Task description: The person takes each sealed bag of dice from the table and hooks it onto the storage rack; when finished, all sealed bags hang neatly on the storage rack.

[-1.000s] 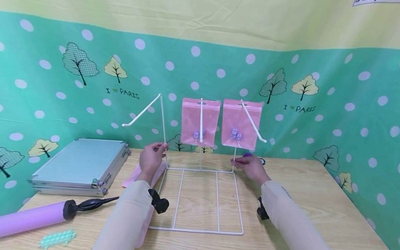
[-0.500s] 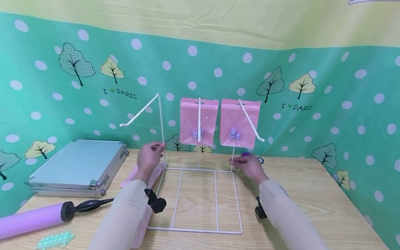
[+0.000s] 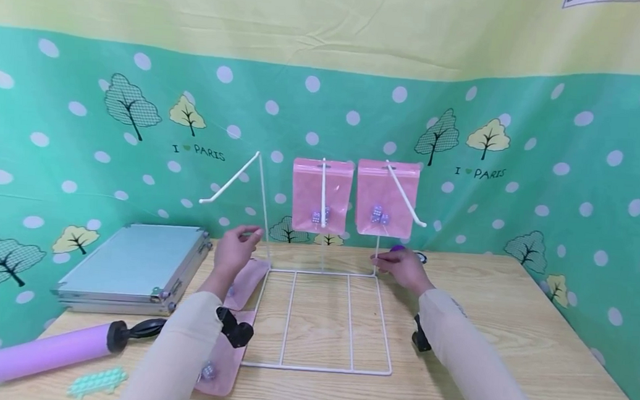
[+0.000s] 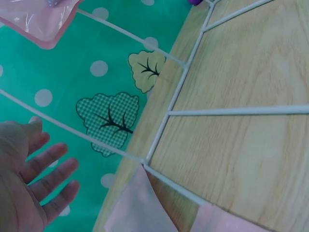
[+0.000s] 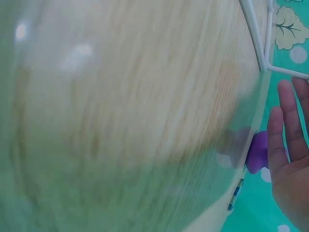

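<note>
A white wire rack stands on the wooden table, with three uprights and angled hooks. Two pink bags holding small dice hang from it, one in the middle and one on the right. My left hand hovers open just left of the left upright, fingers spread, touching nothing. My right hand is beside the foot of the right upright, fingers straight and holding nothing. Two more pink bags lie flat on the table by my left arm, one near the rack's back corner and one nearer me.
A closed aluminium case lies at the left. In front of it are a purple hand pump and a teal bumpy piece. A small purple object sits behind my right hand. The green dotted backdrop closes the back and right.
My left hand has let go of the left upright and drawn slightly left, fingers now spread. The right hand has hardly moved. The near pink bag on the table shows more.
</note>
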A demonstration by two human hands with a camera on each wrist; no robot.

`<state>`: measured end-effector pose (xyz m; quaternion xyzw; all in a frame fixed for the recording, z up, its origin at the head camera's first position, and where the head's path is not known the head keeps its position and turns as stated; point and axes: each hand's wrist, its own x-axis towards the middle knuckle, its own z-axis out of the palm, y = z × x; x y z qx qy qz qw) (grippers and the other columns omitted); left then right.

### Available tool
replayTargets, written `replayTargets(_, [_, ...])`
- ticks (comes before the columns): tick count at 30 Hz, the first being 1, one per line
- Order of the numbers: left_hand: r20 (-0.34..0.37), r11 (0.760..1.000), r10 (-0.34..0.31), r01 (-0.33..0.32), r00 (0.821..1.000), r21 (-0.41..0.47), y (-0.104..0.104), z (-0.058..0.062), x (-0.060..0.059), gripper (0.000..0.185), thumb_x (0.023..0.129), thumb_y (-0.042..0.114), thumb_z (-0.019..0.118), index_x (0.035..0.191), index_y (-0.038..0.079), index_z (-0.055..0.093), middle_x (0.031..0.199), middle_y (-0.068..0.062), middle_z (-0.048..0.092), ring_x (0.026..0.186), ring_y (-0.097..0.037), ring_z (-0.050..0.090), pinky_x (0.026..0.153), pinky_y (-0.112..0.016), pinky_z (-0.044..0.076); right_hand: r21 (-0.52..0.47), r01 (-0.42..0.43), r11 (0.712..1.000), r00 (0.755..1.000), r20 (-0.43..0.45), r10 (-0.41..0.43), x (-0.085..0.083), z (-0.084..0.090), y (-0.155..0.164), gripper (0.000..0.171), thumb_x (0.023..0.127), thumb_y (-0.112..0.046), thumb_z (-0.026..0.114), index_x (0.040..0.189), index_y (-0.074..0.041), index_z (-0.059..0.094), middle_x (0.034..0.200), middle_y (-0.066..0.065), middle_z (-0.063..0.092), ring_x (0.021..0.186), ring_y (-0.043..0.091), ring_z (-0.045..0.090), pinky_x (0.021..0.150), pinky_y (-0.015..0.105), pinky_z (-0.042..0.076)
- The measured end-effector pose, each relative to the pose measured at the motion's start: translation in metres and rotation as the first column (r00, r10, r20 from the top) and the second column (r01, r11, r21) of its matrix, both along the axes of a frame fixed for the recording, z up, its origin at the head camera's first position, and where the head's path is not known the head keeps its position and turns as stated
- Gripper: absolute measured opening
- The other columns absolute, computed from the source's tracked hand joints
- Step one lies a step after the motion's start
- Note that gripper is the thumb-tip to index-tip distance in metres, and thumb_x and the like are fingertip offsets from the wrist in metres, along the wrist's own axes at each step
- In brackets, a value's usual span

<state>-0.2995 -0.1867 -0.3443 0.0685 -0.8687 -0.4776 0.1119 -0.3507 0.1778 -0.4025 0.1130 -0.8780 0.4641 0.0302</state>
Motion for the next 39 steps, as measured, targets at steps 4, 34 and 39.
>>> replayTargets(4, [-0.003,1.000,0.009,-0.009,1.000,-0.001,-0.005,-0.004,0.005,0.040,0.107,0.029,0.055,0.138,0.004,0.059,0.129,-0.023,0.066,0.114,-0.039,0.065,0.095,-0.048,0.054,-0.012,-0.013,1.000,1.000,0.007,0.013,-0.001,-0.005,0.001,0.026,0.096,-0.015,0.072,0.116,0.001,0.073,0.102,0.015,0.072,0.090,0.028,0.072,0.081,0.039,0.059])
replayTargets(34, [-0.007,0.989,-0.145,0.145,0.989,0.001,-0.042,0.017,0.050,0.043,0.109,0.030,0.049,0.141,0.001,0.055,0.129,-0.023,0.065,0.120,-0.038,0.062,0.100,-0.050,0.052,-0.188,-0.028,0.982,0.985,0.162,0.059,-0.007,-0.002,0.004,0.036,0.098,-0.016,0.069,0.125,0.007,0.065,0.120,0.018,0.070,0.103,0.028,0.072,0.092,0.032,0.057])
replayTargets(39, [-0.010,0.987,-0.157,0.157,0.987,-0.033,-0.056,0.017,0.069,0.045,0.107,0.033,0.054,0.141,0.002,0.057,0.130,-0.023,0.065,0.120,-0.037,0.061,0.099,-0.051,0.052,-0.213,-0.042,0.976,0.984,0.159,0.077,-0.007,-0.002,0.003,0.036,0.099,-0.016,0.069,0.124,0.009,0.065,0.118,0.016,0.072,0.097,0.021,0.073,0.089,0.030,0.058])
